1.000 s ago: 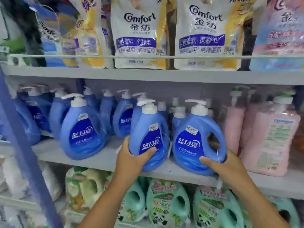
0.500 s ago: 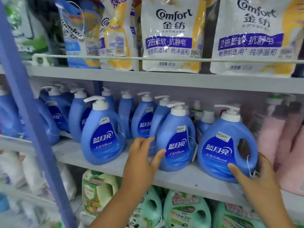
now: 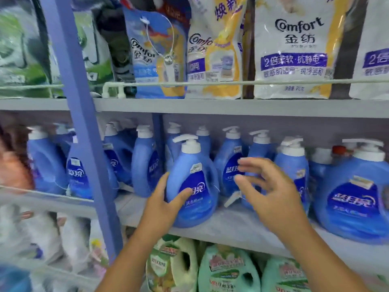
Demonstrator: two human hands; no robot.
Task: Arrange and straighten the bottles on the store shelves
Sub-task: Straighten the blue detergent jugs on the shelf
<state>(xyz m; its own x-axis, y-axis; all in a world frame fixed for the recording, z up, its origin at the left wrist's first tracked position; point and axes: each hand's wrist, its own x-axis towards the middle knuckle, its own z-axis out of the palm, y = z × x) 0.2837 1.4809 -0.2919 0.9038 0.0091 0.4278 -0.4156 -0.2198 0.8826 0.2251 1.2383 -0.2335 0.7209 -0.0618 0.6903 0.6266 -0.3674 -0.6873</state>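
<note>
On shelf (image 3: 231, 226), left hand (image 3: 163, 204) holding blue bottle (image 3: 192, 186)

Three grey shelves, packed front to back.

The middle shelf (image 3: 242, 226) carries rows of blue pump bottles (image 3: 229, 165), one front bottle (image 3: 192, 186) standing upright near the edge and a bigger blue jug (image 3: 353, 203) at the right. Up on the top shelf (image 3: 231, 107), Comfort refill pouches (image 3: 294, 49) stand behind a white rail (image 3: 273, 82). Down below, green jugs (image 3: 229, 270) crowd together.
</note>
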